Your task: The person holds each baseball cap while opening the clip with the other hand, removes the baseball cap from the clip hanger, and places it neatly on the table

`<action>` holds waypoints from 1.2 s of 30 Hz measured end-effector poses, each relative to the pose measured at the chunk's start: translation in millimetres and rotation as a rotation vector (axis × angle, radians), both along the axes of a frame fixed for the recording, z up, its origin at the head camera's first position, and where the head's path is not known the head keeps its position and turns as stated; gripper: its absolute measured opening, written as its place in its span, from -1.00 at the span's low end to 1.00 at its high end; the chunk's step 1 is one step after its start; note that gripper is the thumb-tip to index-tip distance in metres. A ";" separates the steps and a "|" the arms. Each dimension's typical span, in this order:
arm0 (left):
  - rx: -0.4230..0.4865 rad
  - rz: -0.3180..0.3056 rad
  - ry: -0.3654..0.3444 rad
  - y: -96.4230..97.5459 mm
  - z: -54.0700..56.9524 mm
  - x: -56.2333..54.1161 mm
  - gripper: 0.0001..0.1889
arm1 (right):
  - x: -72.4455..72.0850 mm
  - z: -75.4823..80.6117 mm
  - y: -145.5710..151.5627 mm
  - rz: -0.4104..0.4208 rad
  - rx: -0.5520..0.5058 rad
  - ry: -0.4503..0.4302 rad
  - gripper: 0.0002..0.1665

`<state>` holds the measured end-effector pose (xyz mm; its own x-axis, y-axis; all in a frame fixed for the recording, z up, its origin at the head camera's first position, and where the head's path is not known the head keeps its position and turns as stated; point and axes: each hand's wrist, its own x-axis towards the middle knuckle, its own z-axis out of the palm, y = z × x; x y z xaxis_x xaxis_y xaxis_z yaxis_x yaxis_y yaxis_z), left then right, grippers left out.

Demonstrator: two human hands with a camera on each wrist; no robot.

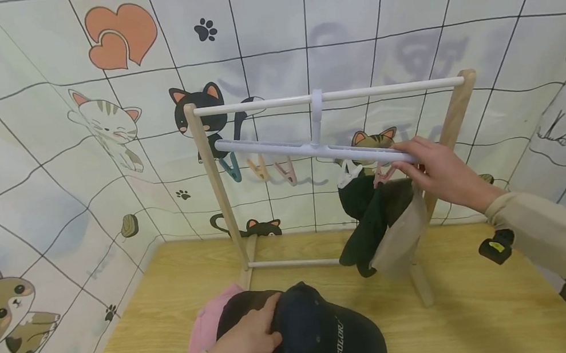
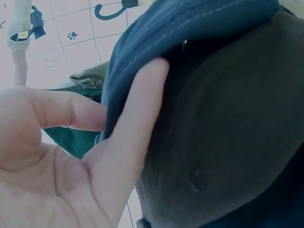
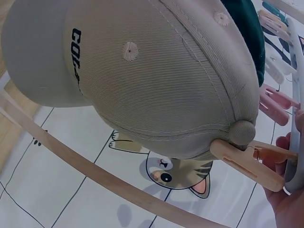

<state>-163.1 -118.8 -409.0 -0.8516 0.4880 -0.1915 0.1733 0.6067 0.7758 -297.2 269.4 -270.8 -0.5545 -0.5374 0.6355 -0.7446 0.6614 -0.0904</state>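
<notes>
My left hand (image 1: pixel 250 337) pinches the rim of a navy baseball cap (image 1: pixel 325 333); in the left wrist view the thumb and a finger lie on either side of its blue edge (image 2: pixel 142 47). Beneath it are a dark brown cap (image 1: pixel 242 306) and a pink cap (image 1: pixel 208 320). My right hand (image 1: pixel 435 172) grips the right end of a pale clip hanger (image 1: pixel 269 148), which tilts down to the right. A beige cap (image 3: pixel 161 71) hangs by its top button from a tan clothespin (image 3: pixel 247 164) close to this hand. A dark green cap (image 1: pixel 366 231) hangs beside it.
The hanger hooks over the white rail (image 1: pixel 388 89) of a wooden rack on a wood-grain table (image 1: pixel 138 329). A teal clip (image 1: pixel 231 167), a yellow clip (image 1: pixel 258 169) and a pink clip (image 1: pixel 286 171) dangle on the left. A cat-print sheet (image 1: pixel 267 28) hangs behind.
</notes>
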 end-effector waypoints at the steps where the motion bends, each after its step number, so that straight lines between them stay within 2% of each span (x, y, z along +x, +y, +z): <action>1: 0.001 -0.006 -0.018 0.0 0.8 -0.1 -0.21 | 0.2 0.9 0.0 0.005 0.002 0.010 -0.54; 4: 0.002 -0.030 -0.080 -0.1 3.6 -1.4 -0.16 | 0.4 4.3 -0.1 0.021 0.005 0.045 -0.56; 7: -0.011 -0.053 -0.111 -1.0 6.3 -4.4 -0.23 | 0.3 7.3 -0.1 0.029 0.011 0.072 -0.57; 12: -0.086 -0.074 -0.093 -1.7 8.6 -8.9 -0.36 | 2.0 11.0 -0.2 0.011 0.029 0.065 -0.56; 16: -0.158 -0.109 -0.010 0.3 13.4 -12.5 -0.42 | 3.2 13.0 0.4 -0.009 0.037 0.044 -0.55; 19: -0.225 -0.136 0.092 2.3 22.2 -16.5 -0.51 | 3.7 13.9 0.6 -0.010 0.036 0.040 -0.55; 21: -0.277 -0.158 0.186 3.3 28.9 -20.1 -0.58 | 4.2 14.4 0.6 -0.009 0.035 0.043 -0.55; 25: -0.359 -0.167 0.313 7.2 39.7 -26.9 -0.66 | 4.4 15.8 0.2 -0.014 0.034 0.041 -0.54; 31: -0.425 -0.167 0.370 13.2 48.4 -32.7 -0.66 | 5.4 18.8 -1.6 -0.023 0.055 0.018 -0.55; 36: -0.452 -0.175 0.413 17.4 50.6 -39.1 -0.67 | 8.2 24.8 -2.5 -0.014 0.083 0.006 -0.54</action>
<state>-202.1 -101.4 -358.4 -0.8140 0.5747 -0.0841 0.5299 0.7941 0.2977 -289.0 266.9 -246.0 -0.5582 -0.5809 0.5924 -0.7358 0.6765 -0.0299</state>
